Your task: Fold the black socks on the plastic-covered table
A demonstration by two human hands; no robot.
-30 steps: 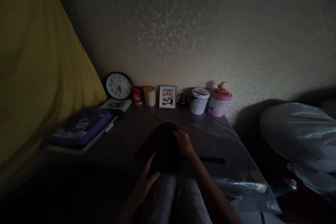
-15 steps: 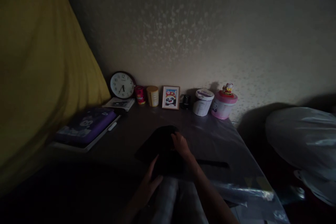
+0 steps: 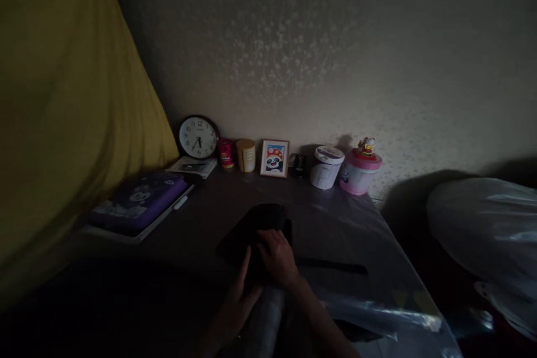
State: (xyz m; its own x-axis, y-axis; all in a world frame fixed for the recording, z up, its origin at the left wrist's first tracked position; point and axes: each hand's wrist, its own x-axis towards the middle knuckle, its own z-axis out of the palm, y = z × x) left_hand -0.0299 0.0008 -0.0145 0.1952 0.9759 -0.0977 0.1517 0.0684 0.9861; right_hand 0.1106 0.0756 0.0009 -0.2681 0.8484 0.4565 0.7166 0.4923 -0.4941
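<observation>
Item: one black, soft-looking article point(image 3: 262, 221), details lost in the dimness; it lies at the near edge of the grey-covered table point(image 3: 352, 229), in front of the person's lap, under both hands.

Left hand point(image 3: 239, 299): thumb and forefinger spread well apart, forefinger against the article's near side.

Right hand point(image 3: 277, 254): fingers bent over the article's top, fingertips on it; whether they pinch the material I cannot tell from where I stand.

Beside the right forearm: one long black strip point(image 3: 335, 265), flat on the table.

Back row, along the wall, left to right: round clock point(image 3: 199, 137); red container point(image 3: 226, 154); yellow container point(image 3: 246, 155); framed panda picture point(image 3: 274, 159), upright; small black object point(image 3: 299, 165); white lidded tub point(image 3: 326, 169); pink-lidded tub point(image 3: 358, 176), bearing a figurine point(image 3: 367, 146).

Table's left side: purple case point(image 3: 142, 201), near the yellow curtain point(image 3: 75, 95).
</observation>
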